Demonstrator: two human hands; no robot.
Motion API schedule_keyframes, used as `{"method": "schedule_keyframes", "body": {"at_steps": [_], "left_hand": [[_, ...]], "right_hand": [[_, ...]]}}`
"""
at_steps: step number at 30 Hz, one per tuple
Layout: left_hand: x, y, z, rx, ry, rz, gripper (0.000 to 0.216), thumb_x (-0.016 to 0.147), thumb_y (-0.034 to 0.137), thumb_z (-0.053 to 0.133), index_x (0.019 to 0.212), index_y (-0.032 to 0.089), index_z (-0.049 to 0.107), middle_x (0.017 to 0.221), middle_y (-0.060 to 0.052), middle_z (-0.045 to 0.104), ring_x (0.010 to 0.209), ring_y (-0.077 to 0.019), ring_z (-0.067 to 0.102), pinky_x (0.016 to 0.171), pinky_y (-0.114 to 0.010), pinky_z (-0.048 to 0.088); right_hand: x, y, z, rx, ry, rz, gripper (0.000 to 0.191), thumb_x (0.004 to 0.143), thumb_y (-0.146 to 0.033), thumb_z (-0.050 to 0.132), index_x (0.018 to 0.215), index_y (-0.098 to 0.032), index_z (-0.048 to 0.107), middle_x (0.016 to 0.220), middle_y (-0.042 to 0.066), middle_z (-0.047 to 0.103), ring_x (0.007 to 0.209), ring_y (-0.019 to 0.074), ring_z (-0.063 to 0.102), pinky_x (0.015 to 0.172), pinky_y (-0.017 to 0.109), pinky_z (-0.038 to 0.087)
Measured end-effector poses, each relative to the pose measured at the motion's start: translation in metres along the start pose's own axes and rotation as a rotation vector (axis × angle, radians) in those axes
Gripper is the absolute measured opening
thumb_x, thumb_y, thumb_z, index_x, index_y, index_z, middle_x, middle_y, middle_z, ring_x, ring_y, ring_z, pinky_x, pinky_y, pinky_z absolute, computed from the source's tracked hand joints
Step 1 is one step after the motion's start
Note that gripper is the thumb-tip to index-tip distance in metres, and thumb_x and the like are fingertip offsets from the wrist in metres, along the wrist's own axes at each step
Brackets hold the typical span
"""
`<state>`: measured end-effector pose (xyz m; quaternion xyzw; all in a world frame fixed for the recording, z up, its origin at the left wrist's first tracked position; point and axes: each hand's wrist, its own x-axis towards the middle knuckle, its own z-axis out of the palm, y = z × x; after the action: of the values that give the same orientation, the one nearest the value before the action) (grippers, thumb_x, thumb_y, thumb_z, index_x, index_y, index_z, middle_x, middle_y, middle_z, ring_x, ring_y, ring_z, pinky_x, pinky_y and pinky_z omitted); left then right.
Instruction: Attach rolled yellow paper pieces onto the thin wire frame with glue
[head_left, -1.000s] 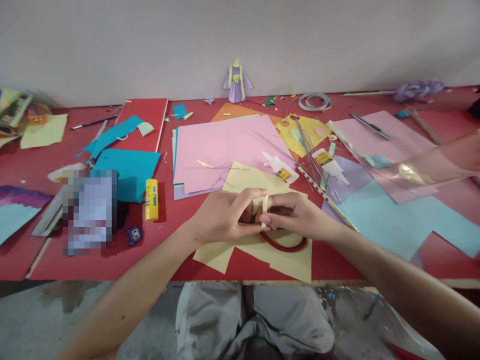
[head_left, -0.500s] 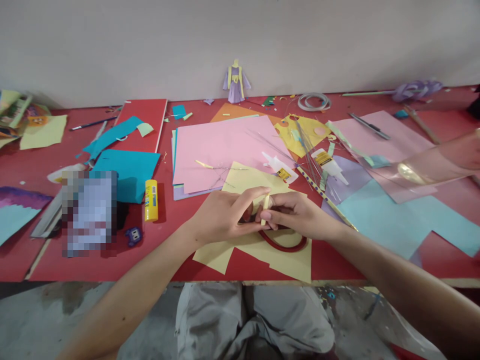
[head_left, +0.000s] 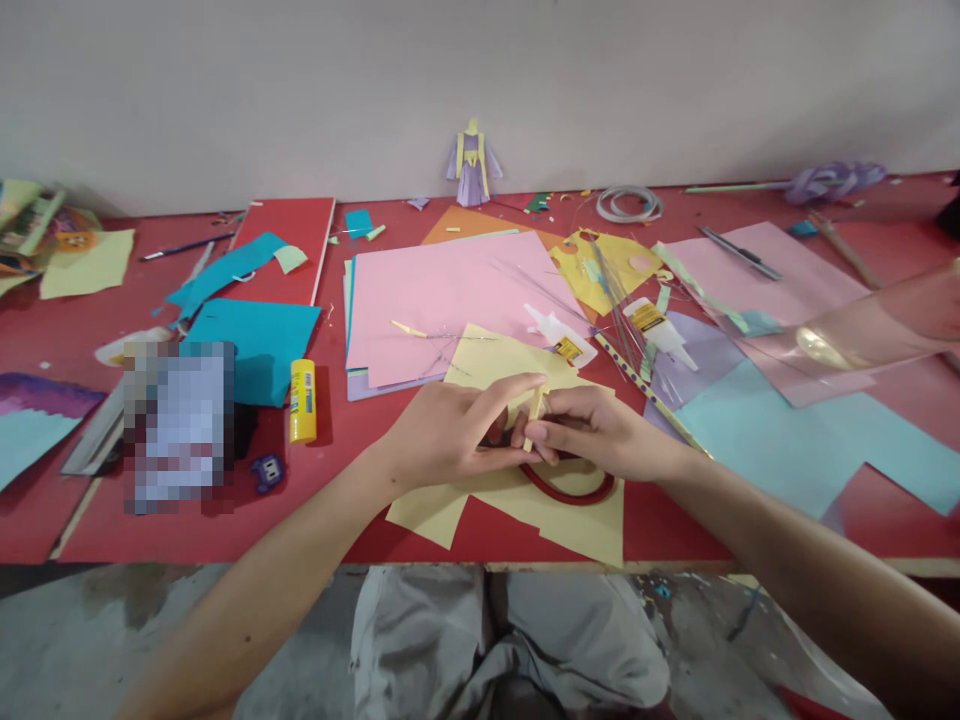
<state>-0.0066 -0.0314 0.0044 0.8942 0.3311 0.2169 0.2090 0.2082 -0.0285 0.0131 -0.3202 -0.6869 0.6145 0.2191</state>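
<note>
A small folded strip of yellow paper [head_left: 535, 418] is pinched between my two hands, above the yellow sheets. My left hand [head_left: 454, 428] curls round it from the left, thumb and fingertips at its ends. From the right, my right hand [head_left: 600, 428] presses it between thumb and fingers. Beneath the hands lie cut yellow paper [head_left: 585, 530] and scissors with a red handle [head_left: 577, 497], their blades hidden. A white glue bottle [head_left: 562, 340] lies just beyond my right hand, and thin wires [head_left: 450, 340] rest on the pink paper [head_left: 442, 280].
A yellow glue stick [head_left: 303, 402] and a blurred-out object [head_left: 184, 430] are to the left. At the back a purple-and-yellow paper doll [head_left: 472, 165] leans on the wall. On the right lie another glue bottle [head_left: 658, 328], a pen [head_left: 739, 252] and a clear bottle [head_left: 885, 325].
The yellow strip has tilted slightly, its top end leaning further right. Both hands have barely shifted, and the things on the table lie as before.
</note>
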Motion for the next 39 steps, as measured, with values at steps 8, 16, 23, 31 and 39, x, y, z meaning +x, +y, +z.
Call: {"method": "schedule_keyframes", "body": {"at_steps": [8,16,23,31,39], "left_hand": [[0.0001,0.0005,-0.0006,-0.025,0.035,0.023,0.056,0.095,0.057,0.048,0.136,0.019,0.042,0.076,0.004,0.071,0.066,-0.0096,0.066,0.059,-0.018,0.045],[-0.0006,-0.0002,-0.0008,-0.011,0.009,0.018,0.056,0.092,0.054,0.055,0.136,0.022,0.043,0.077,0.004,0.07,0.065,-0.0092,0.066,0.059,-0.017,0.044],[-0.0003,0.0006,-0.0026,0.062,-0.063,0.053,0.056,0.095,0.054,0.05,0.138,0.02,0.042,0.079,0.003,0.071,0.067,-0.0098,0.065,0.061,-0.019,0.044],[-0.0008,-0.0007,-0.0012,0.065,-0.027,0.078,0.056,0.095,0.056,0.048,0.138,0.021,0.041,0.077,0.004,0.07,0.065,-0.0092,0.065,0.06,-0.018,0.044],[-0.0005,0.0013,-0.002,-0.03,0.034,0.089,0.054,0.094,0.054,0.052,0.134,0.019,0.044,0.079,0.003,0.07,0.065,-0.0083,0.065,0.058,-0.017,0.043]], "right_hand": [[0.0011,0.0014,-0.0004,0.019,0.006,0.027,0.039,0.091,-0.049,0.059,0.07,-0.016,0.059,0.06,-0.003,0.056,0.051,0.0073,0.047,0.049,0.021,0.038],[0.0012,0.0034,-0.0001,0.06,0.064,0.026,0.043,0.09,-0.055,0.059,0.074,-0.015,0.062,0.058,-0.001,0.058,0.053,0.0084,0.05,0.051,0.021,0.04],[0.0018,0.0009,0.002,0.069,0.124,0.07,0.048,0.087,-0.06,0.059,0.073,-0.015,0.062,0.054,-0.002,0.055,0.051,0.0087,0.049,0.05,0.021,0.04],[0.0012,0.0015,0.002,0.055,0.123,0.041,0.047,0.088,-0.06,0.058,0.072,-0.016,0.061,0.056,-0.001,0.055,0.052,0.0096,0.049,0.05,0.022,0.039],[-0.0022,0.0059,-0.0003,0.163,0.073,-0.047,0.038,0.091,-0.049,0.06,0.078,-0.013,0.065,0.059,-0.001,0.056,0.054,0.0092,0.05,0.053,0.022,0.039]]}}
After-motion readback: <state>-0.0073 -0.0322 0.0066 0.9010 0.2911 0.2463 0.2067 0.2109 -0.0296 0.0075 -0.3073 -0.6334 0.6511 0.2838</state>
